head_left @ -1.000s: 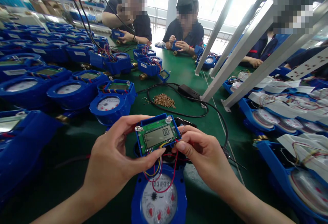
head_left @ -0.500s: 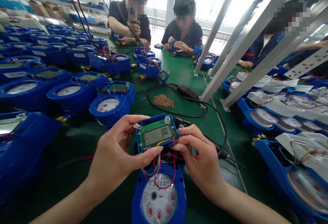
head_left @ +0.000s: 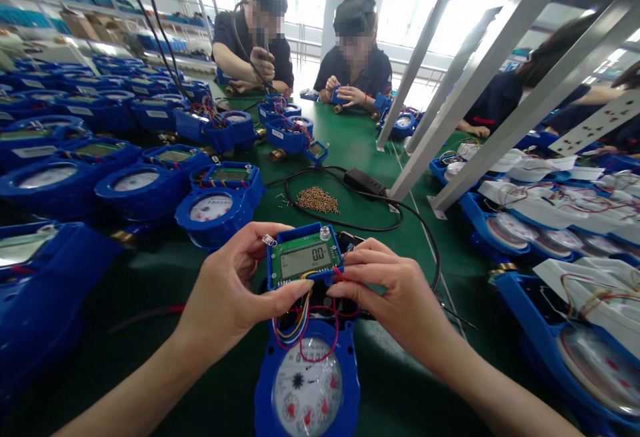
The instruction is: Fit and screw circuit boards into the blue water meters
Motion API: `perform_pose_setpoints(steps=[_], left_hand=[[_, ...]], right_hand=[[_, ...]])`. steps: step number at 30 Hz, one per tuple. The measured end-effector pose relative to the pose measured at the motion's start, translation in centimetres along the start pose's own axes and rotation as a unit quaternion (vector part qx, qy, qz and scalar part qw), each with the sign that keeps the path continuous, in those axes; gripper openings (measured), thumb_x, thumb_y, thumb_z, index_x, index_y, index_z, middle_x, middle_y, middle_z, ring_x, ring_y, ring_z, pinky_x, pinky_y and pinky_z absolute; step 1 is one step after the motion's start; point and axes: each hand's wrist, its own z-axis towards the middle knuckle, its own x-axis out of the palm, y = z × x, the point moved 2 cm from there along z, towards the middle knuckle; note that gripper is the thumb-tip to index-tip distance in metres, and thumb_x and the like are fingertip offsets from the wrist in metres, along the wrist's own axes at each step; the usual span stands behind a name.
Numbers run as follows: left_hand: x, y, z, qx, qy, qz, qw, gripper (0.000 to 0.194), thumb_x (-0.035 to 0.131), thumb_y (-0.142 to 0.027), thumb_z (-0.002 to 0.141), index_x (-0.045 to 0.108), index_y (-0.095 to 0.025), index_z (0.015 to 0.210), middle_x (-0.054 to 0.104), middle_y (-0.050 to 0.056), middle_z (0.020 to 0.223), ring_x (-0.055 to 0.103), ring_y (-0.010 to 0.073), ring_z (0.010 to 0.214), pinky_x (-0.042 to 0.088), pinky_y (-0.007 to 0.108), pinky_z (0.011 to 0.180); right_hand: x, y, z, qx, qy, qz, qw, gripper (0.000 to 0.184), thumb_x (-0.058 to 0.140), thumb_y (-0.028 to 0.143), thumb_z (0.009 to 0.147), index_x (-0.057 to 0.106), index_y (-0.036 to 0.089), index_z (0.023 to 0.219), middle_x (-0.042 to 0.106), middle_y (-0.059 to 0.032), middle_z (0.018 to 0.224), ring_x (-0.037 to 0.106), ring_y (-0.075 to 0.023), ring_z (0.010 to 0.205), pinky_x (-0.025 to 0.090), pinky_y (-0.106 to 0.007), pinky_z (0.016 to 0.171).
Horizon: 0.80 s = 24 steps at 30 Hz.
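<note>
Head view, single frame. The left hand (head_left: 235, 290) and right hand (head_left: 395, 290) are both clamped on the display module (head_left: 304, 258), a blue-framed green circuit board with a grey screen, held tilted just above the blue water meter (head_left: 307, 384) on the green tabletop (head_left: 360, 150). Left thumb and fingers pinch the module's left edge; right fingertips grip its right edge. The screen digits are too small to read with certainty. Coloured wires (head_left: 300, 327) run from the module's underside down into the meter; where they join is hidden behind the module and the fingers. The meter's lower rim is cut off by the frame bottom, and its dial markings are blurred. The cavity below the module is dark; contents cannot be made out. A black cable (head_left: 350, 224) passes behind the right hand, partly hidden. A pile of small brass screws (head_left: 317, 200) lies further back, well apart from the hands. Rows of blue meters (head_left: 135, 184) fill the left side; the nearest is cut off. Against the frame a second ago: the module sits slightly lower and flatter, the right hand has curled more over its right edge, and the view has dipped a little, so the meter dial shows more fully. The grip is unchanged.
</note>
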Motion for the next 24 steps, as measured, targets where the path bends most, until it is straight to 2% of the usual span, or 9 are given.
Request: perform_pose_setpoints(steps=[2, 4, 8, 13, 19, 24], left_hand=[[0.0, -0.1, 0.0, 0.005, -0.001, 0.009, 1.000, 0.049, 0.088, -0.033, 0.070, 0.063, -0.023, 0.110, 0.076, -0.001, 0.093, 0.074, 0.0159, 0.082, 0.061, 0.022, 0.074], [0.0, -0.1, 0.0, 0.001, 0.004, 0.002, 1.000, 0.050, 0.088, -0.033, 0.070, 0.062, -0.023, 0.112, 0.077, 0.000, 0.094, 0.075, 0.0165, 0.083, 0.061, 0.022, 0.075], [0.1, -0.2, -0.1, -0.014, 0.004, -0.016, 1.000, 0.052, 0.088, -0.032, 0.068, 0.062, -0.024, 0.112, 0.077, -0.001, 0.095, 0.075, 0.0161, 0.084, 0.059, 0.021, 0.075], [0.4, -0.9, -0.4, -0.034, -0.021, -0.021, 0.999, 0.050, 0.087, -0.028, 0.067, 0.063, -0.024, 0.111, 0.076, -0.002, 0.093, 0.074, 0.0157, 0.083, 0.057, 0.023, 0.078], [0.5, -1.2, -0.7, -0.018, -0.039, -0.018, 0.999, 0.051, 0.087, -0.030, 0.066, 0.063, -0.023, 0.110, 0.076, 0.001, 0.097, 0.074, 0.0200, 0.089, 0.060, 0.031, 0.086], [0.2, -0.9, -0.6, 0.008, -0.024, -0.001, 1.000, 0.053, 0.088, -0.031, 0.068, 0.062, -0.024, 0.113, 0.076, 0.000, 0.099, 0.074, 0.0192, 0.089, 0.061, 0.030, 0.086]], right_hand=[[-1.5, 0.6, -0.1, -0.019, 0.035, -0.044, 0.998, 0.017, 0.084, 0.027, 0.079, 0.081, 0.022, 0.095, 0.080, -0.0014, 0.101, 0.069, -0.0207, 0.093, 0.054, -0.033, 0.082], [-3.0, 1.4, -0.3, -0.038, 0.032, -0.076, 0.996, 0.020, 0.082, 0.031, 0.081, 0.080, 0.021, 0.098, 0.080, -0.0004, 0.100, 0.072, -0.0202, 0.095, 0.053, -0.031, 0.084], [-4.7, 2.4, -0.6, -0.070, -0.090, -0.130, 0.985, 0.005, 0.075, 0.024, 0.090, 0.075, 0.020, 0.086, 0.077, 0.0010, 0.087, 0.070, -0.0146, 0.081, 0.052, -0.028, 0.079], [-3.1, 2.0, -0.3, -0.135, -0.089, -0.141, 0.977, 0.012, 0.078, 0.010, 0.086, 0.071, 0.016, 0.092, 0.071, -0.0024, 0.093, 0.062, -0.0143, 0.087, 0.052, -0.027, 0.081], [-1.6, 1.8, -0.3, -0.149, -0.110, -0.169, 0.968, 0.010, 0.071, 0.004, 0.089, 0.069, 0.012, 0.093, 0.065, -0.0062, 0.096, 0.057, -0.0137, 0.091, 0.050, -0.025, 0.082], [-1.7, 2.0, -0.4, -0.169, -0.119, -0.181, 0.962, 0.012, 0.065, 0.002, 0.092, 0.067, 0.013, 0.093, 0.065, -0.0066, 0.100, 0.057, -0.0148, 0.097, 0.048, -0.027, 0.090]])
